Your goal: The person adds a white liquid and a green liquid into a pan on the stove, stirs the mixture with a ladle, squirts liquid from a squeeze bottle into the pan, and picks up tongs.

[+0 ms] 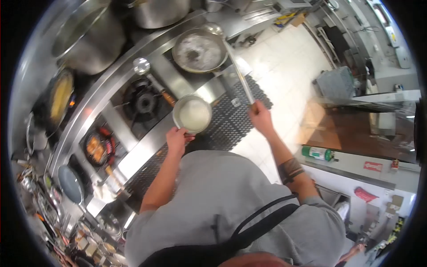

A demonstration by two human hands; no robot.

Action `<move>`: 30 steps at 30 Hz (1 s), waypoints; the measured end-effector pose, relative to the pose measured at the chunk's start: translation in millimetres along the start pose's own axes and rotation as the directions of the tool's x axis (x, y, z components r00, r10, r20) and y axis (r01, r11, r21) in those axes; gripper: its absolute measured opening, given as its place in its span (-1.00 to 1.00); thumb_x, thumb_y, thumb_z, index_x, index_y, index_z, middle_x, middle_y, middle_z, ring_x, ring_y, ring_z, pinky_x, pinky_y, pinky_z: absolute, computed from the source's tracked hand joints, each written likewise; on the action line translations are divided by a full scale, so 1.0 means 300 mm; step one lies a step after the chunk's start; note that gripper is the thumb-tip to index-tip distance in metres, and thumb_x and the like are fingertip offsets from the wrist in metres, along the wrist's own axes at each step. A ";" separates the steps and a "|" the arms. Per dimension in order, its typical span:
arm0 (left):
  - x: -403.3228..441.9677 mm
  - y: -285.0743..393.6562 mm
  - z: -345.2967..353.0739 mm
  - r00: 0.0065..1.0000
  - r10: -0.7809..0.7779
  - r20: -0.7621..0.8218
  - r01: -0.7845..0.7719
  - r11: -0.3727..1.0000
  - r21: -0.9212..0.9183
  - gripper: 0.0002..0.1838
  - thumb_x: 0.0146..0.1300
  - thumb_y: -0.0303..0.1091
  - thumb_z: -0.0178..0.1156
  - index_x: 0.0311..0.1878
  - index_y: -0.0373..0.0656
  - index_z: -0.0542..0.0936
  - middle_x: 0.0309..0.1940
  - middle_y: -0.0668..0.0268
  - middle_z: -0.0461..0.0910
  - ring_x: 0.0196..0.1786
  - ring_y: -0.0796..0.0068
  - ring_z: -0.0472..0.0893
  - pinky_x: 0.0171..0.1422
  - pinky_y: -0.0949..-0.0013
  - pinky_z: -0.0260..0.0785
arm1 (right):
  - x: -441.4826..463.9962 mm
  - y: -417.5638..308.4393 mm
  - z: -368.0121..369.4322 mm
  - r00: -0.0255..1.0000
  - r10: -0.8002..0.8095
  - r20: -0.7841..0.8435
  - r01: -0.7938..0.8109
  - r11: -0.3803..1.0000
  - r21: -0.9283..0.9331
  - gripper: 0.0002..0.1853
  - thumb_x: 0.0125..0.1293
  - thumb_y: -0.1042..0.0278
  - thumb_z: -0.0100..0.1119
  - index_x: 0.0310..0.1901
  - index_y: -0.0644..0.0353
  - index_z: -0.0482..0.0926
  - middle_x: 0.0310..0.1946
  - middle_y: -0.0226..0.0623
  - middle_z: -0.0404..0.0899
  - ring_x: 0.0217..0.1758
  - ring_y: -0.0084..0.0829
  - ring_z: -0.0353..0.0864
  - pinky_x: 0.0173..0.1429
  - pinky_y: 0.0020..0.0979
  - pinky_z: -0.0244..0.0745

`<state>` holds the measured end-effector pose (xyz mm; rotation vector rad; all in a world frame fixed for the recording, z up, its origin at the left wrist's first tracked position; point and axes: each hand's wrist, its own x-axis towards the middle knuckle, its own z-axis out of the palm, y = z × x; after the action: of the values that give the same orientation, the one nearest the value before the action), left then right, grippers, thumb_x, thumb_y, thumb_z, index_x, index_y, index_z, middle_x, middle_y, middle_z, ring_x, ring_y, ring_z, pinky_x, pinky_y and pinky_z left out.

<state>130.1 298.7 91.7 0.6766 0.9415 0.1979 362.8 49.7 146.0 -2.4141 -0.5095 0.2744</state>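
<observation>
My left hand point(177, 139) grips the near edge of a small round metal pot point(175, 118) holding a creamy white liquid. My right hand point(261, 117) is closed around the end of a long-handled ladle point(240, 76). The ladle's bowl is up at the right rim of a wide metal pan point(192, 69), which has a whitish, frothy content. Whether the bowl touches that rim I cannot tell. Just left of the small pot, a wooden-handled utensil with a round, shiny metal head point(142, 66) lies across the stove top.
A bare burner point(143, 104) is left of the small pot. Farther left, a pan point(106, 155) holds browned food, beside a grey frying pan point(71, 184). Large stockpots point(100, 44) stand at the back. A black perforated mat point(233, 118) lies on the floor; a counter point(351, 171) runs at right.
</observation>
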 end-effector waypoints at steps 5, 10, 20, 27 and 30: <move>0.140 -0.036 0.162 0.988 0.046 -0.148 -0.021 0.986 0.163 -0.88 0.30 -0.57 0.14 -0.17 -0.45 0.49 -0.34 0.00 0.68 -0.40 0.21 0.74 -0.38 0.30 0.64 | 0.118 -0.056 -0.204 0.830 0.298 0.472 -0.461 0.842 0.280 -0.78 0.27 0.29 0.36 -0.26 0.27 0.59 -0.60 -0.32 0.52 -0.59 -0.45 0.53 -0.47 -0.31 0.44; 0.187 -0.067 0.202 0.955 0.088 -0.285 -0.059 0.992 0.109 -0.91 0.31 -0.57 0.13 -0.17 -0.40 0.47 -0.41 0.07 0.63 -0.42 0.22 0.73 -0.39 0.29 0.63 | 0.299 -0.004 -0.308 0.451 0.073 0.889 -0.827 0.408 0.386 -0.84 0.40 0.33 0.23 -0.28 0.13 0.46 -0.70 -0.53 0.30 -0.79 -0.62 0.27 -0.69 -0.45 0.29; 0.032 -0.274 0.466 0.698 0.241 -0.674 -0.407 0.908 -0.097 -0.70 0.39 -0.40 0.18 0.05 -0.44 0.49 -0.09 0.09 0.61 -0.10 0.25 0.70 -0.03 0.27 0.62 | 0.764 0.145 -0.345 0.383 0.087 0.920 -0.583 0.795 0.167 -0.81 0.39 0.30 0.19 -0.30 0.21 0.45 -0.69 -0.44 0.33 -0.80 -0.51 0.30 -0.71 -0.36 0.31; -0.093 -0.733 0.649 0.710 0.337 -0.618 -0.183 0.936 0.301 -0.82 0.37 -0.42 0.20 -0.06 -0.31 0.59 -0.30 0.23 0.70 -0.23 0.41 0.70 -0.12 0.38 0.57 | 0.937 0.253 -0.255 0.670 -0.367 0.645 0.359 0.921 0.151 -0.68 0.35 0.26 0.21 0.01 0.29 0.46 -0.48 -0.18 0.61 -0.64 -0.39 0.58 -0.57 -0.30 0.46; -0.064 -0.996 0.537 0.674 0.342 -0.655 -0.196 0.937 0.287 -0.80 0.29 -0.35 0.28 -0.14 -0.28 0.63 -0.30 0.22 0.73 -0.29 0.46 0.67 -0.14 0.39 0.53 | 0.885 0.161 -0.260 0.654 -0.242 0.717 0.208 0.969 0.137 -0.70 0.36 0.29 0.18 0.02 0.26 0.46 -0.49 -0.20 0.59 -0.63 -0.40 0.58 -0.55 -0.30 0.48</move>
<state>209.1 -14.8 -13.9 0.9525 1.6088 0.6756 641.3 84.7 157.5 -2.0806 -1.1343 1.1563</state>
